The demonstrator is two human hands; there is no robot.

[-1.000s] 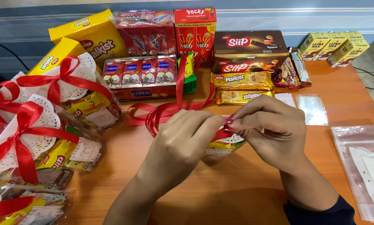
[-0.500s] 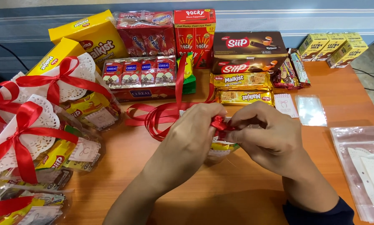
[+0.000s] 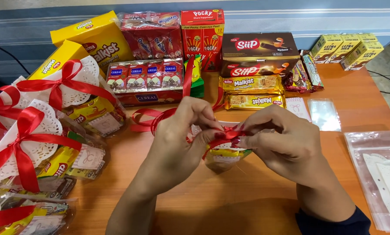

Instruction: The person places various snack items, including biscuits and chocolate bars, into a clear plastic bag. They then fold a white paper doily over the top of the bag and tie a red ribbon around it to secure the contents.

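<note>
One view only, from the head, looking down and forward over the bench [image 3: 256, 204]. It sits close: both hands fill the centre, the left hand [image 3: 182, 143] and the right hand [image 3: 282, 143], forearms running off the bottom edge. The far bench edge and a striped wall close the top of the frame.

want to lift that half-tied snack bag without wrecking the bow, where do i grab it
Probably the bag's lower body. The snack bag lies on the table with its bottom half showing below both hands. The left hand and right hand pinch the red ribbon at its top, so come from the near side.
</note>
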